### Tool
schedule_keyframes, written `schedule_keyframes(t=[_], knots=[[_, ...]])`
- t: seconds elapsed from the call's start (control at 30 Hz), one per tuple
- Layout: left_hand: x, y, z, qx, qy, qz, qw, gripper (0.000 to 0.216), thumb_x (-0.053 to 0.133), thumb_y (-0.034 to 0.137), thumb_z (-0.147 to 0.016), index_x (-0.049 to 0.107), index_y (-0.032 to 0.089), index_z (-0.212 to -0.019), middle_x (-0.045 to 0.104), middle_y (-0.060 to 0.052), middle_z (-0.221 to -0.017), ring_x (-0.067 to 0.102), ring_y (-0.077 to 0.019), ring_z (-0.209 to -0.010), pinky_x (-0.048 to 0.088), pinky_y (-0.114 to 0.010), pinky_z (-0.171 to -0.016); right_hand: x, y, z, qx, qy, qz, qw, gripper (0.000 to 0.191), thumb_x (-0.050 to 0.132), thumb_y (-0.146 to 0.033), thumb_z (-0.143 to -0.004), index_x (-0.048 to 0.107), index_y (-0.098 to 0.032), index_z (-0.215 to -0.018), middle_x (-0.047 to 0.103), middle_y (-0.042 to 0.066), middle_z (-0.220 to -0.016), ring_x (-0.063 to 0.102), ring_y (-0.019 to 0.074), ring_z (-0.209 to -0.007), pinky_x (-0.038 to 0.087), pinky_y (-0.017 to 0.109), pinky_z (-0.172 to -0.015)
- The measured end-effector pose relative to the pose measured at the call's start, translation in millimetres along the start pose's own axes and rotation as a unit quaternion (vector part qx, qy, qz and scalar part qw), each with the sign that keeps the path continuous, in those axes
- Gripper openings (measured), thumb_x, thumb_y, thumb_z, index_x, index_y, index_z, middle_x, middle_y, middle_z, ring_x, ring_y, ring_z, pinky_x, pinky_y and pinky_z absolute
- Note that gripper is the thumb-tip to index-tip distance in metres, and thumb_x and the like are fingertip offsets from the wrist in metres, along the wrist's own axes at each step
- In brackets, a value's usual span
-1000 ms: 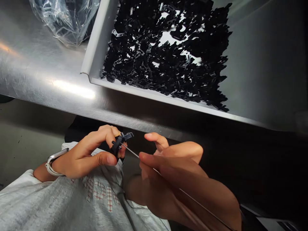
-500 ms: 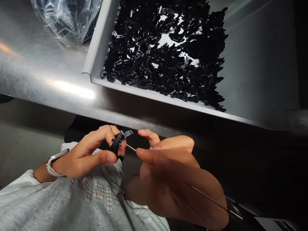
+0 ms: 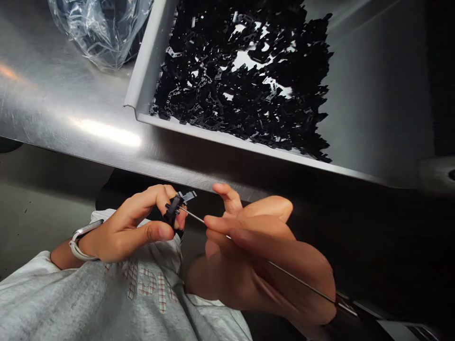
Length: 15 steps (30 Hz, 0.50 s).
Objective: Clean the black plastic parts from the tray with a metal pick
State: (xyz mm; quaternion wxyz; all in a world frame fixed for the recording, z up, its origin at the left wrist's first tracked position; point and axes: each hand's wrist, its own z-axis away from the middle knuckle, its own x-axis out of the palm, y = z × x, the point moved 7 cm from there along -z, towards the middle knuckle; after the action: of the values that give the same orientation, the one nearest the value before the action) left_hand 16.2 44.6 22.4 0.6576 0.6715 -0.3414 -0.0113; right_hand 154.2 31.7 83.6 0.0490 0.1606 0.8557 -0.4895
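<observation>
Nearest is the person's light grey shirt, with plaid-filled lettering across its front. At the left wrist sits a watch on a pale strap. In front of the shirt, the left hand pinches a small black part between the thumb and bent fingers. The part is held tilted in the air near the bench edge, its flat grey-black arm pointing up and to the right, with short pegs jutting from its body.

Beside it, the right hand pinches a thin metal rod between its fingertips, while another finger stands raised and apart from that grip. The rod slants from the lower right, across the hand, up to the black part; whether its tip has entered the part or only meets its surface cannot be told. The two hands are near each other but apart.

Beyond the hands runs a shiny metal bench with a bright streak of reflected light. On it rests a pale tray, in which a thick layer of small black pieces lies jumbled. To the left of the tray, near its wall, is a crumpled clear plastic bag with dark contents
</observation>
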Motion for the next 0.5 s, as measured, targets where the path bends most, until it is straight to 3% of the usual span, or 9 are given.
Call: schedule_keyframes(t=[0.17,0.37,0.43,0.5], knots=[[-1.9,0.2,-0.1,-0.012,0.021,0.014,1.000,0.008,0.060,0.025,-0.097,0.058,0.020,-0.092,0.059,-0.005,-0.093,0.057,-0.0177,-0.091,0.045,-0.032,-0.080,5.4,5.1,1.8,0.025,0.059,-0.050,0.997,0.023,0.059,-0.003,-0.092,0.068,-0.023,-0.088,0.077,-0.006,-0.080,0.062,0.0131,-0.065,0.061,0.041,-0.084],[1.2,-0.6,-1.2,-0.015,0.008,0.019,1.000,0.010,0.060,0.025,-0.097,0.056,0.019,-0.090,0.059,-0.005,-0.095,0.057,-0.0171,-0.092,0.046,-0.032,-0.082,6.5,6.6,2.4,0.028,0.081,-0.059,0.995,0.021,0.068,-0.005,-0.088,0.067,-0.026,-0.086,0.076,-0.007,-0.077,0.059,0.0131,-0.061,0.062,0.043,-0.085],[1.1,-1.5,-0.8,-0.015,0.011,0.021,1.000,0.010,0.060,0.025,-0.097,0.056,0.019,-0.090,0.059,-0.005,-0.094,0.057,-0.0169,-0.091,0.046,-0.031,-0.082,9.3,5.1,-0.1,0.023,0.067,-0.041,0.997,0.021,0.071,-0.008,-0.085,0.069,-0.029,-0.088,0.074,-0.006,-0.077,0.060,0.0158,-0.062,0.063,0.047,-0.083],[1.2,-2.1,0.1,-0.014,0.010,0.018,1.000,0.009,0.059,0.025,-0.097,0.056,0.019,-0.091,0.059,-0.005,-0.093,0.056,-0.0167,-0.090,0.046,-0.031,-0.082,17.7,1.6,-5.0,0.006,0.006,-0.016,1.000,0.022,0.077,-0.014,-0.081,0.071,-0.031,-0.092,0.075,-0.003,-0.081,0.063,0.0189,-0.067,0.064,0.051,-0.080]])
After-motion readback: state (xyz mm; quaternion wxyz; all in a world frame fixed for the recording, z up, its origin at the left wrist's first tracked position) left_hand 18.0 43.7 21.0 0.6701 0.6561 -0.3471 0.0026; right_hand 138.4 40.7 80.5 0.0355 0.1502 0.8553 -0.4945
